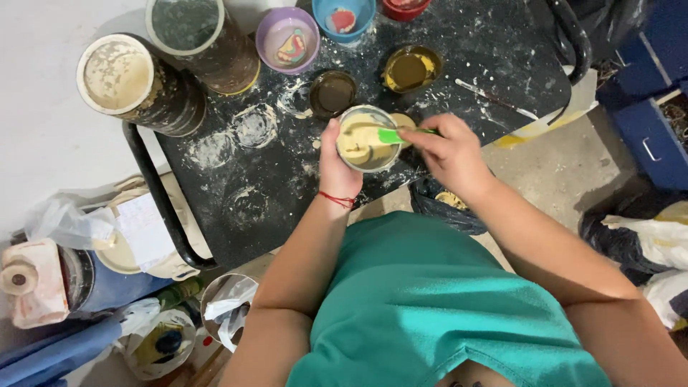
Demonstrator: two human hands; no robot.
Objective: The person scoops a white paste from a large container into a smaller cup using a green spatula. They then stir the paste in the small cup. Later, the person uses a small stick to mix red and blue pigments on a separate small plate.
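My left hand [334, 168] grips the side of a small round cup [367, 137] holding thick cream-yellow paste, just above a black, plaster-splashed table [236, 179]. My right hand [448, 152] pinches a green spatula [393, 135] whose blade dips into the paste. A red string circles my left wrist. I wear a teal shirt.
Two large crusted tins [118, 75] [188, 25] stand at the table's far left. A purple bowl [287, 39], a blue bowl [343, 17], a red bowl [403, 7], and two dark jars [333, 93] [410, 69] line the back. A brush [494, 99] lies right. Bags and containers crowd the floor left.
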